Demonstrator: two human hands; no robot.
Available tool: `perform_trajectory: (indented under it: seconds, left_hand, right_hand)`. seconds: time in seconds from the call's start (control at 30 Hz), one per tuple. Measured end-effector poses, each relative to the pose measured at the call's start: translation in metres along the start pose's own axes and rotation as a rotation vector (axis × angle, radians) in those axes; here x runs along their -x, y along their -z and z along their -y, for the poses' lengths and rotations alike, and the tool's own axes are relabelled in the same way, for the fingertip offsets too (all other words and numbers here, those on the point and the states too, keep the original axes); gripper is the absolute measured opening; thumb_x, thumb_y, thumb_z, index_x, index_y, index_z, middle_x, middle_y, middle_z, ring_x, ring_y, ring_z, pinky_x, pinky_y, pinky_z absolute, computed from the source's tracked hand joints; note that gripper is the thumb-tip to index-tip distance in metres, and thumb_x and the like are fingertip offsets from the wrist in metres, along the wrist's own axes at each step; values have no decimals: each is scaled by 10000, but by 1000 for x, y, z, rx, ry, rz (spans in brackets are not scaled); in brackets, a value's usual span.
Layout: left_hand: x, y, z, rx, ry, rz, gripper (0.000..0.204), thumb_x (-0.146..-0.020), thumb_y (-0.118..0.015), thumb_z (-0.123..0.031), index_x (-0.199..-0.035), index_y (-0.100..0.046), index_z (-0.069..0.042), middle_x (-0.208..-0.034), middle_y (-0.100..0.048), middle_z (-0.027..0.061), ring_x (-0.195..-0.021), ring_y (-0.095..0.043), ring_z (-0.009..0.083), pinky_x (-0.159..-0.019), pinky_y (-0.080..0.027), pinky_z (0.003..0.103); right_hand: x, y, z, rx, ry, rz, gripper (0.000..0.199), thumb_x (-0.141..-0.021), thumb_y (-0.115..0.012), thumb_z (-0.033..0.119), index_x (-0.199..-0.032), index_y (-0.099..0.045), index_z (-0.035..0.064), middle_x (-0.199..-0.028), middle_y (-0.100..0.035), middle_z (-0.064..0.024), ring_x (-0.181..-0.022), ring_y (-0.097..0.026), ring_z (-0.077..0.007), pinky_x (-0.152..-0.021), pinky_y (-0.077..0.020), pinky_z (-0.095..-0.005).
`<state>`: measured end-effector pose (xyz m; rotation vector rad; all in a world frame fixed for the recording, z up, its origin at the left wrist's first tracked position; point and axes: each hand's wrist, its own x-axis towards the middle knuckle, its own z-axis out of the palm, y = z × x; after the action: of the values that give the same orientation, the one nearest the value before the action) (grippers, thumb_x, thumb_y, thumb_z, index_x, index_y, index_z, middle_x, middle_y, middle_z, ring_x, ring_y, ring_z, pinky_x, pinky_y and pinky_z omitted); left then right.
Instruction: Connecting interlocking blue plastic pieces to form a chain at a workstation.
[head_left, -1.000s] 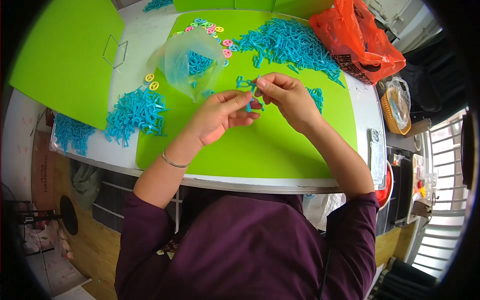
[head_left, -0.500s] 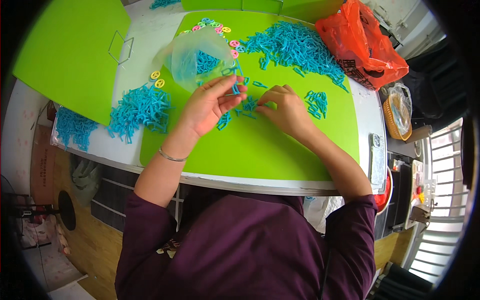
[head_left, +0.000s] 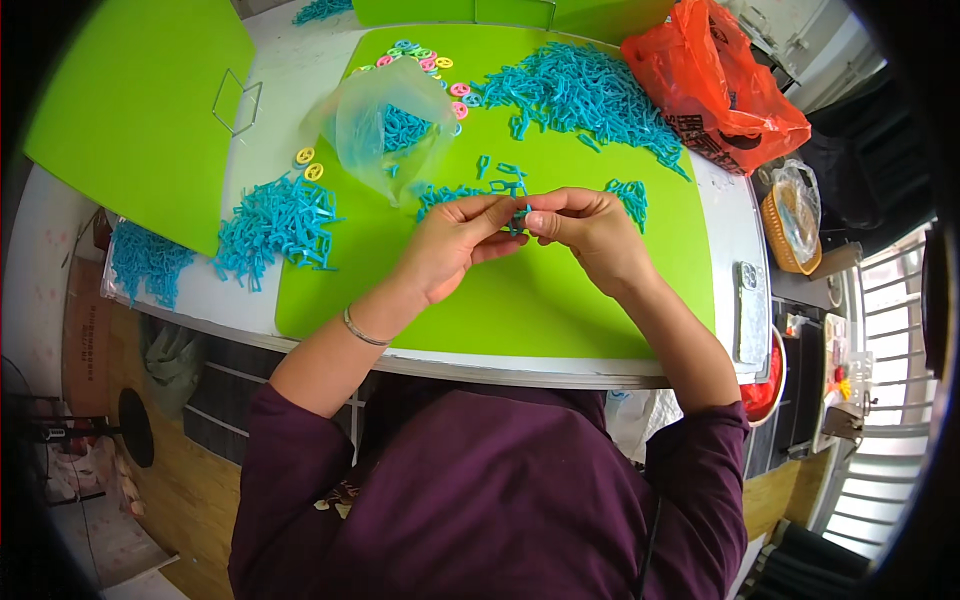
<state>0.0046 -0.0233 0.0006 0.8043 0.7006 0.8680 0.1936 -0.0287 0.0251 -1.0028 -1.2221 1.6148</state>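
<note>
Above the middle of the green board [head_left: 470,310], my left hand [head_left: 452,240] and my right hand [head_left: 592,232] meet fingertip to fingertip. Both are closed in a pinch on small blue plastic pieces [head_left: 519,216]; the fingers partly hide these, and I cannot tell how they are joined. Just beyond the hands lie a few loose blue forked pieces [head_left: 508,180]. A small cluster of blue pieces [head_left: 440,197] rests by my left fingers, and another small pile [head_left: 630,203] is to the right of my right hand.
A clear plastic bag [head_left: 365,130] with blue pieces stands behind my left hand, near coloured rings [head_left: 428,64]. Big blue piles lie far right [head_left: 580,95] and left [head_left: 280,225]. A red plastic bag [head_left: 720,90] sits back right; a phone [head_left: 750,310] lies at the right edge.
My left hand has come down and right from beside the bag. My right hand has lifted from the board, and the two now meet at the blue pieces.
</note>
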Motion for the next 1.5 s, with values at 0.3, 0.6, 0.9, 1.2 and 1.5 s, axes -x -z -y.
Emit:
perform_trajectory:
  seconds: [0.3,0.6,0.9,1.2,1.5]
  left_hand:
    - [2,-1,-3,38,-72,24,238,-900,-558,-186,-1051,-619,-12,-967,-630,42,-850,-605,119,-752,-531,241]
    - [1,-5,1,-91,-155,-29,209,-888,-580,-170,-996,-644,-3,-894,-644,41,-793,-617,127,-735,-531,245]
    - [1,-5,7,-694,-691,-194,112,-824,-637,-70,-877,-672,22,-687,-641,79,-615,-609,110,-553,-467,223]
    - [4,-4,4,-956,-885,-185,75,-806,-631,-28,-848,-668,22,-655,-624,93,-590,-602,136,-543,-469,235]
    - [2,-17,-1,-162,-371,21,295,-906,-528,-76,-1167,-527,61,-1084,-601,98,-960,-572,126,-806,-479,254]
  right_hand:
    - [3,-3,-2,-61,12,-51,71,-788,-674,43,-839,-625,28,-805,-639,-44,-708,-581,-114,-661,-476,-231]
    - [7,-9,-2,15,8,-72,78,-780,-684,49,-819,-628,10,-775,-636,-57,-687,-579,-122,-641,-470,-231]
    - [9,-15,-7,-212,-48,-103,78,-760,-702,36,-778,-642,-10,-738,-633,-63,-674,-557,-105,-638,-450,-238]
    - [10,-16,-21,-98,73,-104,68,-768,-691,24,-802,-648,-16,-760,-644,-65,-679,-565,-106,-644,-459,-235]
    - [-2,-15,-19,-31,214,-255,136,-786,-683,60,-891,-657,-23,-815,-661,-72,-734,-587,-105,-681,-476,-231]
